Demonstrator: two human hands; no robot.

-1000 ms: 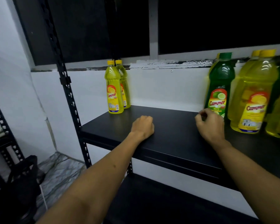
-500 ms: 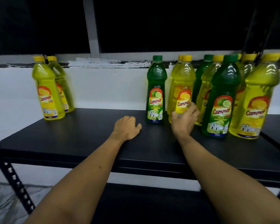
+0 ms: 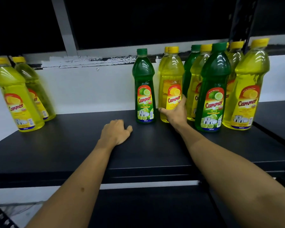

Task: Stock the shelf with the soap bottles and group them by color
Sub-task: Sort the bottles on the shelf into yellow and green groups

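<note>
On the black shelf (image 3: 72,145) two yellow soap bottles (image 3: 15,99) stand together at the left. A lone green bottle (image 3: 144,89) stands in the middle. To the right, several yellow and green bottles are mixed in a cluster, with a green one (image 3: 212,96) and a yellow one (image 3: 248,89) at its front. My right hand (image 3: 175,112) grips the lower part of a yellow bottle (image 3: 171,79) at the cluster's left edge. Fingers loosely curled, my left hand (image 3: 116,132) rests on the shelf and holds nothing.
A white wall and a dark window with a grey frame (image 3: 64,27) run behind the shelf. A black upright post (image 3: 242,22) rises at the right. A lower black shelf (image 3: 146,208) lies beneath my arms.
My view swung right, from the shelf's left end to the mixed cluster. My right hand moved from the shelf beside the green bottle onto the yellow bottle and took hold of it.
</note>
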